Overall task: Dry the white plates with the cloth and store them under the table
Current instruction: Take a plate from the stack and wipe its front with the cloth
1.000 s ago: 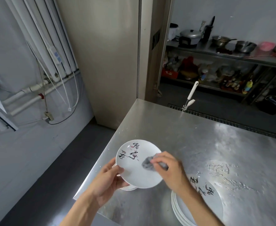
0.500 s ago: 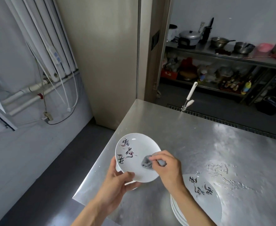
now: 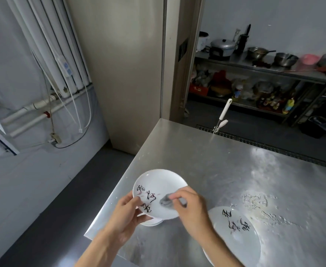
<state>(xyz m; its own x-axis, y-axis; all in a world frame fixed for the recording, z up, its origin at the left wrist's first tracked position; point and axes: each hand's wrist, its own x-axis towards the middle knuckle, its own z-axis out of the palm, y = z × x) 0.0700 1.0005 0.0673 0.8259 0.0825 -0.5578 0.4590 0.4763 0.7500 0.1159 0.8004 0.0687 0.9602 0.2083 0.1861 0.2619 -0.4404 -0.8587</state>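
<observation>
Plate (image 3: 159, 186) is gripped at the rim by the left hand (image 3: 126, 214), so it's steadied. Cloth (image 3: 165, 201) is pinched in the right hand (image 3: 190, 208) for wiping.

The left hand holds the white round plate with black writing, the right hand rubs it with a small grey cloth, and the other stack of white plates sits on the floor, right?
Not the floor: the head view shows the stack of white plates on the steel table, beside the right hand. The left hand holds the white round plate while the small grey cloth rubs it.
</observation>
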